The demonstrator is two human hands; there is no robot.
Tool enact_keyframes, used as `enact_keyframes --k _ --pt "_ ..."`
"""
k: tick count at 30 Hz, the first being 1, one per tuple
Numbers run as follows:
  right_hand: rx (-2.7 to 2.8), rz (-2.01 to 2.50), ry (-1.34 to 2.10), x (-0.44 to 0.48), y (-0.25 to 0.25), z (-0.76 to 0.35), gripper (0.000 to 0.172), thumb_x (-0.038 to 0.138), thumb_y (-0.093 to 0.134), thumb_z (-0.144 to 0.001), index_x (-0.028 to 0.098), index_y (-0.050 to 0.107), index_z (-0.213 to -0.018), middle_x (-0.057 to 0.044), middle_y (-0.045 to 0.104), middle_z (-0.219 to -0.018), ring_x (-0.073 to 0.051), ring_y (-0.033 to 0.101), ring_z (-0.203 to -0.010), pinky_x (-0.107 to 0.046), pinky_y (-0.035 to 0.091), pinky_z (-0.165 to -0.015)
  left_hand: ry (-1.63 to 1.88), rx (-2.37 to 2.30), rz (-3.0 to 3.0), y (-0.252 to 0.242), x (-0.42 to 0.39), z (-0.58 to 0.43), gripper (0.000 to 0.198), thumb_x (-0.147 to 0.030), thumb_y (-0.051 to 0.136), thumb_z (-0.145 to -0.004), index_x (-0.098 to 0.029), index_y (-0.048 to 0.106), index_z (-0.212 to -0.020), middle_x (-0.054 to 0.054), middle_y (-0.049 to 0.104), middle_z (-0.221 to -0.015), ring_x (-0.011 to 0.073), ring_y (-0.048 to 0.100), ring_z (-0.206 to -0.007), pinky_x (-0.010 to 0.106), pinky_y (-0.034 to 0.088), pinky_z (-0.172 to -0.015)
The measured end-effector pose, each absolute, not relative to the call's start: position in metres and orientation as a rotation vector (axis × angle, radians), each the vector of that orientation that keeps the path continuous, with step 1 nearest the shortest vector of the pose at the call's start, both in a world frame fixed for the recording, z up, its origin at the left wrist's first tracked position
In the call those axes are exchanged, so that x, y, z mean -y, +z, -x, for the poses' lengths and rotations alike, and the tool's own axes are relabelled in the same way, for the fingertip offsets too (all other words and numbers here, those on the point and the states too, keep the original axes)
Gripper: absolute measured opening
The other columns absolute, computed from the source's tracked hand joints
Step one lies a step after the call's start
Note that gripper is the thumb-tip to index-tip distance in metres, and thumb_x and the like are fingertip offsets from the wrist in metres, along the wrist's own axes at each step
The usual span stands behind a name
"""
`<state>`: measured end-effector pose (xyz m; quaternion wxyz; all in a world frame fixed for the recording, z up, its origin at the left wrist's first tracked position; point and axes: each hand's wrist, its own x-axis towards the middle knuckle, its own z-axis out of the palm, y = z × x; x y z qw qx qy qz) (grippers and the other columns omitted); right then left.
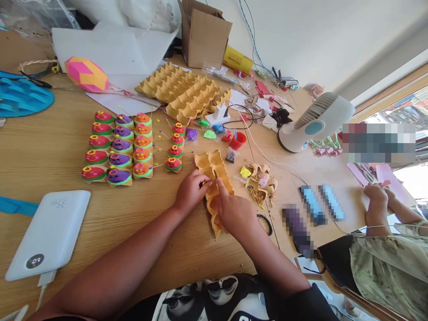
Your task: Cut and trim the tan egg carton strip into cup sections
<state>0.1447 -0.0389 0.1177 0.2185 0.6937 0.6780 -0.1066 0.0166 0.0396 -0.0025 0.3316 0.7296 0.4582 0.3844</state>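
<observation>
A strip of yellow-brown egg carton [210,161] lies on the wooden table in front of me. My left hand [193,189] is closed at its left edge, with thumb and fingers pinching the cardboard. Over the strip's right side rests my right hand [236,213], its index finger stretched forward and the other fingers curled under. A thin dark piece [215,174] shows just beyond that fingertip; what the curled fingers hold is hidden. Left of the strip stand painted egg-carton cups with faces: a short row [174,150] and a block of three rows [121,146].
Whole egg cartons [192,96] lie at the back. A white fan [312,122], a red cup [237,141] and carton scraps [262,182] stand to the right. A white power bank [50,234] is at the left. Another person's hands [377,200] work at the far right.
</observation>
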Motion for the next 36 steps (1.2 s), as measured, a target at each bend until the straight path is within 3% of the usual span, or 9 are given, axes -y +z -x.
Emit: enact_keyframes --k 6,11,22,29,36 --pt "-1.883 -1.905 -0.315 0.063 0.118 -0.152 0.066 0.029 0.035 -0.103 0.022 0.008 -0.163 -0.008 0.077 -0.084 -0.022 0.075 -0.074 -0.027 0.051 -0.060 0.985 -1.202 -1.918 -0.002 -0.038 -0.018 0.008 -0.022 0.065 -0.090 -0.020 0.072 -0.088 0.003 0.064 -0.087 0.0181 0.063 -0.084 0.031 0.049 -0.078" --pt "-1.879 -1.929 -0.313 0.050 0.116 -0.148 0.065 0.029 0.037 -0.103 0.020 0.013 -0.163 -0.010 0.077 -0.089 -0.024 0.076 -0.076 -0.028 0.051 -0.061 0.975 -1.209 -1.921 -0.001 -0.038 -0.018 0.011 -0.025 0.064 -0.091 -0.020 0.072 -0.087 0.003 0.063 -0.086 0.0180 0.062 -0.083 0.030 0.049 -0.076" --pt "-1.907 -1.929 -0.303 0.075 0.111 -0.158 0.067 0.032 0.035 -0.104 0.022 0.005 -0.163 -0.007 0.077 -0.088 -0.021 0.075 -0.075 -0.026 0.050 -0.061 0.999 -1.211 -1.921 -0.002 -0.038 -0.018 0.009 -0.023 0.064 -0.090 -0.020 0.073 -0.089 0.004 0.065 -0.089 0.0191 0.063 -0.087 0.032 0.050 -0.080" --pt "-1.934 -1.913 -0.285 0.062 0.113 -0.149 0.067 0.032 0.037 -0.104 0.018 0.009 -0.163 -0.010 0.077 -0.090 -0.022 0.074 -0.076 -0.027 0.050 -0.062 1.034 -1.252 -1.904 -0.004 -0.042 -0.016 0.010 -0.025 0.064 -0.090 -0.020 0.073 -0.089 0.004 0.063 -0.087 0.0188 0.062 -0.084 0.032 0.050 -0.078" --pt "-1.978 -1.967 -0.391 0.067 0.113 -0.168 0.064 0.035 0.037 -0.106 0.027 0.010 -0.163 -0.006 0.079 -0.094 -0.022 0.075 -0.080 -0.027 0.049 -0.064 1.049 -1.214 -1.905 -0.005 -0.042 -0.016 0.008 -0.023 0.065 -0.089 -0.020 0.073 -0.088 0.004 0.065 -0.088 0.0189 0.063 -0.085 0.032 0.050 -0.079"
